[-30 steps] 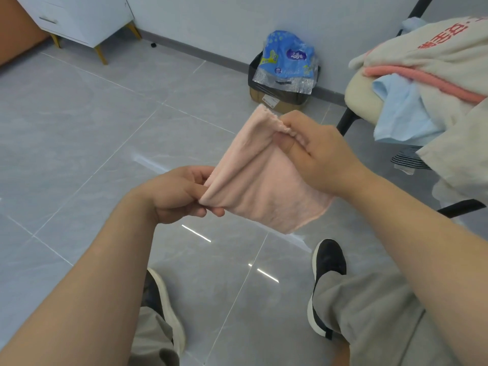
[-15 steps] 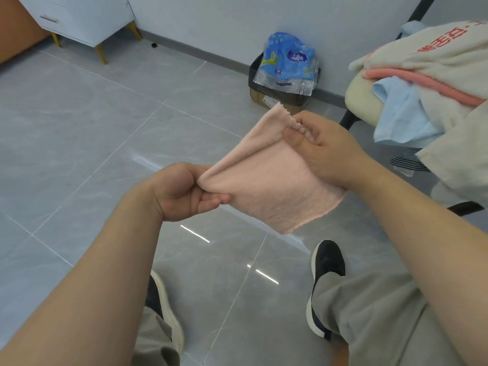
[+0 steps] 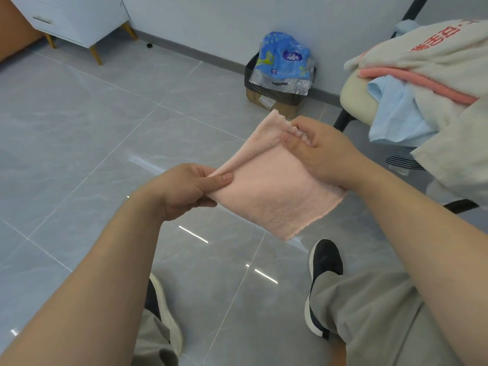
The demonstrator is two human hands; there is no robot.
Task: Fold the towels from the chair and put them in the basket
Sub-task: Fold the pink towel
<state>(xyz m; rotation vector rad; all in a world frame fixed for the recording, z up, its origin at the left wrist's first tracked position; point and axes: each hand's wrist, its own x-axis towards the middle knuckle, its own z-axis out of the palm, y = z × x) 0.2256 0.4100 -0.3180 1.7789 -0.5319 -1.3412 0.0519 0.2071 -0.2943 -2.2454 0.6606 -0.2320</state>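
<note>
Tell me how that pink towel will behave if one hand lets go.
Probably floppy: the pink towel droops below the left hand and right hand. Likely light, since fingertip pinches carry it. Its fluffy pile should resist slipping.

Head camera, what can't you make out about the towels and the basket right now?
The basket: nowhere in the head view.
The pile on the chair: cut by the right edge; towel count unclear.
The pink towel: underside, and fingers of the right hand beneath, hidden by the cloth.

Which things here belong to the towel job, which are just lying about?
Job: pink towel, pinched by left hand and right hand; light blue towel and coral towel on the chair.
Lying about: blue plastic pack, cardboard box, white cabinet.
</note>
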